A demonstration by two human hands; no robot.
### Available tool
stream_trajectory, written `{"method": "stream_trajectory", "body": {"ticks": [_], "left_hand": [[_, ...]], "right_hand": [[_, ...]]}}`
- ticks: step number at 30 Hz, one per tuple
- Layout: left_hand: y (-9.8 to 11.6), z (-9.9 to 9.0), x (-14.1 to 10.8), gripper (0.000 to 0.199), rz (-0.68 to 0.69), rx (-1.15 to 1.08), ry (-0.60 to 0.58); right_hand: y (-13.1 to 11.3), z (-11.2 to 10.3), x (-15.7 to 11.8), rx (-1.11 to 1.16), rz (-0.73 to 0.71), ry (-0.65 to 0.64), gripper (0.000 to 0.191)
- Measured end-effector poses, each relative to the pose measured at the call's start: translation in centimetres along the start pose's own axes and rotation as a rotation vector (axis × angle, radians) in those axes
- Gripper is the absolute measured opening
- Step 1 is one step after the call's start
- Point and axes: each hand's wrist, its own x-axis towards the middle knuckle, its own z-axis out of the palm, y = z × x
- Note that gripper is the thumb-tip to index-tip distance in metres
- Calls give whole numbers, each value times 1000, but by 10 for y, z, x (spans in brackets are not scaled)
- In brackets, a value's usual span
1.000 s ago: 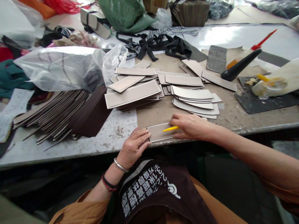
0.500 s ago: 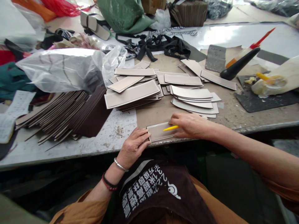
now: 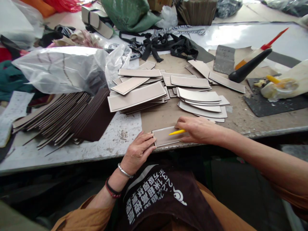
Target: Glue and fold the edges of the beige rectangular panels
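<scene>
A flat beige rectangular piece (image 3: 166, 136) with a pale border lies at the table's front edge. My left hand (image 3: 141, 148) grips its left end, fingers pressed together on top. At its right end is my right hand (image 3: 196, 130), with fingers closed round a pointed yellow tool (image 3: 176, 132) whose tip lies over the piece. Beyond the hands are a pile of similar beige pieces (image 3: 137, 96) and a smaller stack of curved pale pieces (image 3: 199, 102).
Dark brown strips (image 3: 60, 120) are fanned out at the left beside a clear plastic bag (image 3: 60, 67). Black straps (image 3: 168, 46) lie behind the pile. A black-handled tool (image 3: 250, 65) and a glue container (image 3: 281, 86) on a dark mat stand right.
The view has shifted slightly. Both hands, the piece and the yellow tool keep nearly the same positions relative to one another.
</scene>
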Motion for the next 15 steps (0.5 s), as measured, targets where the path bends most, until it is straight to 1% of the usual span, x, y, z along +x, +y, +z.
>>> {"method": "stream_trajectory", "body": {"ticks": [7, 11, 15], "left_hand": [[4, 0, 0, 24, 34, 57, -18], [10, 0, 1, 30, 89, 136, -86], [15, 0, 3, 31, 75, 171, -133]], "right_hand": [[-3, -4, 1, -52, 18, -28, 27], [-5, -6, 4, -83, 24, -31, 28], [-2, -3, 3, -96, -3, 5, 27]]}}
